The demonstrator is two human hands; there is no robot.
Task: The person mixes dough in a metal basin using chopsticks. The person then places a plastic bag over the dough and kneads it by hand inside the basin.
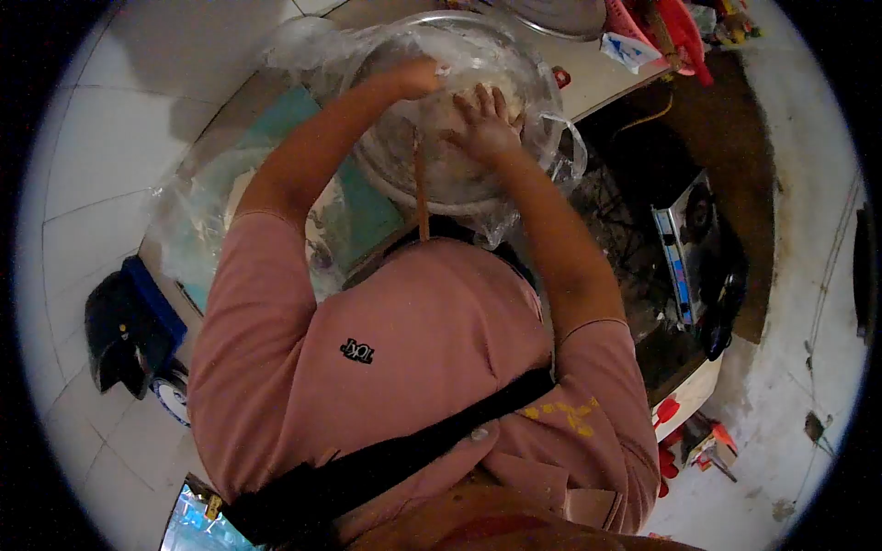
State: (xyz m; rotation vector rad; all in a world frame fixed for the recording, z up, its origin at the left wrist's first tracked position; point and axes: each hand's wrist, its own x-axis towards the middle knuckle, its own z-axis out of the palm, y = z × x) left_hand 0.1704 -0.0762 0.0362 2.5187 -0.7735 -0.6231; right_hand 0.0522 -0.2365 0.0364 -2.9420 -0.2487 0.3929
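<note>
A large round metal basin (397,188) stands in front of me, with clear plastic film (322,48) draped over its rim. Inside it lies a pale, doughy-looking mass (510,87). My right hand (487,129) rests on this mass, fingers spread and dusted with something whitish. Beside it, toward the far left of the basin, my left hand (418,79) is curled closed; its fingertips and whatever they may hold are hidden. A thin brown stick or strap (421,188) crosses the basin's near rim.
Left of the basin, a clear plastic bag (207,197) with pale contents lies on a green board (372,207). A metal gas stove (684,239) sits at right. A red basket (684,41) and a round metal lid (560,14) are at the far right.
</note>
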